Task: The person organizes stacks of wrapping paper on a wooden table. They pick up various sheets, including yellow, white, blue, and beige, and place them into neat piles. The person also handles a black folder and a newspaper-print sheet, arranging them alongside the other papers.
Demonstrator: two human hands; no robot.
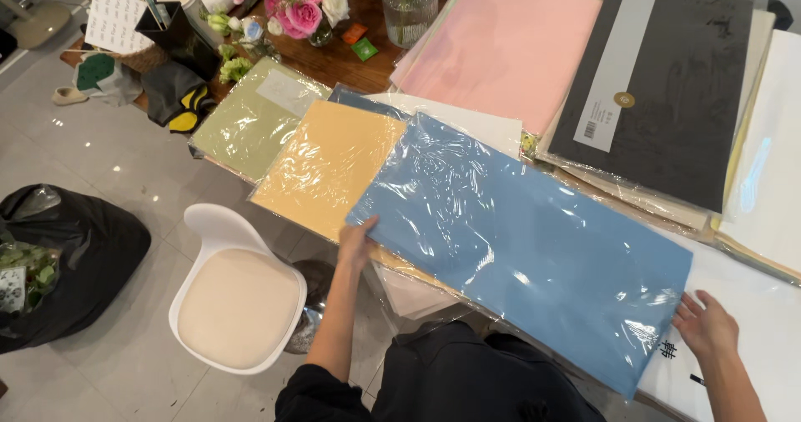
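A large pack of blue paper (517,238) in clear plastic wrap lies slanted across the table's near edge. My left hand (357,240) grips its left end, thumb on top. My right hand (707,326) rests with fingers spread at its lower right corner, on a white sheet (751,347). Under the blue pack lie a wrapped yellow-orange pack (325,168) and, further left, a wrapped pale green pack (250,118).
A pink pack (501,47) and a dark grey pack (667,88) lie at the back. Pink flowers (300,5) and a glass vase (409,5) stand at the far edge. A white chair (238,301) and a black rubbish bag (67,255) stand on the floor.
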